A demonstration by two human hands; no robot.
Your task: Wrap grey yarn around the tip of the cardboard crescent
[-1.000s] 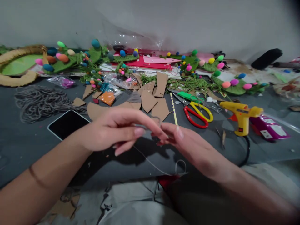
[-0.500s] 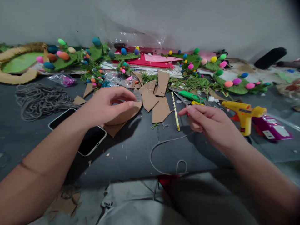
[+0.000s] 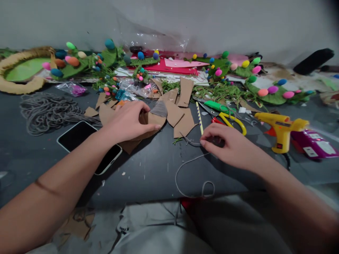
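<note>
My left hand (image 3: 127, 121) has its fingers around a curved cardboard piece (image 3: 155, 121), whose tip is wrapped in grey cord (image 3: 159, 108). Between the thumb and fingertips of my right hand (image 3: 225, 143) is a thin grey string (image 3: 192, 142), its short end pointing left. A longer length of string (image 3: 177, 173) loops on the dark table below. Just beyond my right hand lie a pale yellow patterned stick (image 3: 199, 118) and scissors with yellow and red handles (image 3: 233, 121). Loose cardboard pieces (image 3: 185, 123) rest between my hands.
A black-screened phone (image 3: 79, 135) lies under my left forearm, near a grey cord bundle (image 3: 50, 113). At right are a yellow glue gun (image 3: 282, 128) and a purple package (image 3: 315, 144). Green leaves with coloured balls (image 3: 272, 93) line the back.
My right hand has moved left and down from the scissors, and the string end now shows at its fingertips. My left hand has opened slightly, uncovering more of the cord-wrapped tip.
</note>
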